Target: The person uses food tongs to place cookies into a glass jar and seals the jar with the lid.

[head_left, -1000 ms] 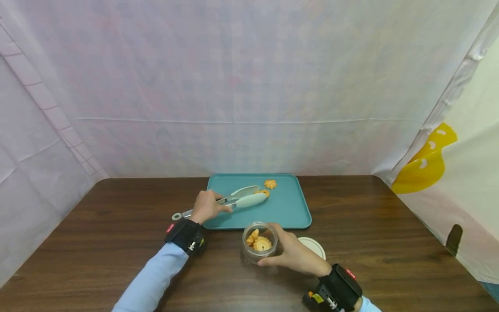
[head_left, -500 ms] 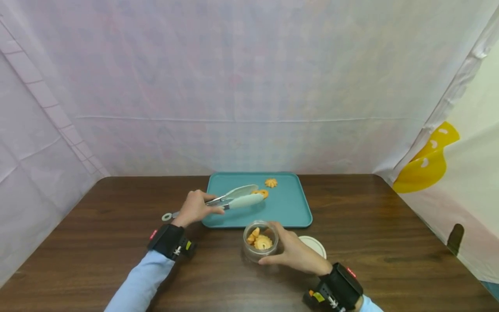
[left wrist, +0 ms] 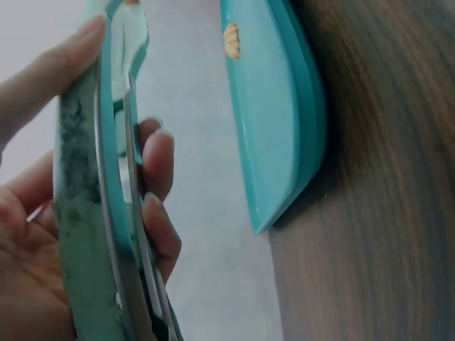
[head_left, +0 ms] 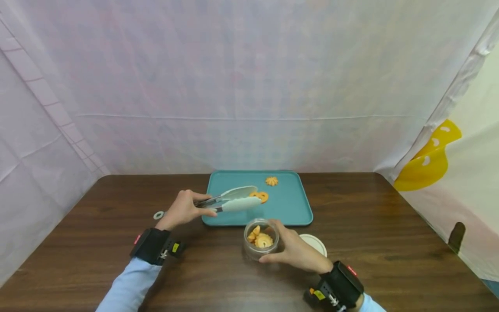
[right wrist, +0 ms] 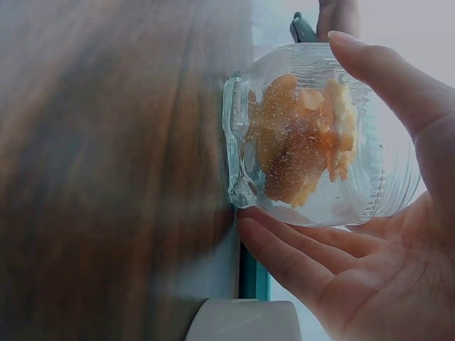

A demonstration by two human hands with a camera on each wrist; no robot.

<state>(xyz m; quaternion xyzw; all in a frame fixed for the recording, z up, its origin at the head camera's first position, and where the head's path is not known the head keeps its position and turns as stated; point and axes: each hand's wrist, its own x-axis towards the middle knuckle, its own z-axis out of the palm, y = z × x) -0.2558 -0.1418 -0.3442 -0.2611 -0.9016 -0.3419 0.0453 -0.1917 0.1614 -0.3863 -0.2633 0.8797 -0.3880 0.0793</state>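
My left hand (head_left: 181,211) grips tongs (head_left: 239,204) with pale green tips, thumb on one arm and fingers on the other. Between the tips sits a pretzel-shaped cookie (head_left: 262,197), above the blue-green tray (head_left: 288,212). A flower-shaped cookie (head_left: 271,181) lies near the tray's far edge. My right hand (head_left: 292,249) holds a clear glass jar (right wrist: 348,206) upright on the table, fingers and thumb around its side. Several cookies (right wrist: 291,135) are inside it, seen through the glass in the right wrist view.
A round whitish lid (head_left: 315,244) lies on the table just behind my right hand, partly hidden by it. The dark wooden table (head_left: 390,225) extends on both sides. A pale cloth (head_left: 234,86) hangs behind it, with a yellow decoration (head_left: 425,164) at the right.
My left hand has drawn back to the left with the tongs, and the pretzel-shaped cookie has shifted slightly toward me between the tips. The right hand and jar have stayed put.
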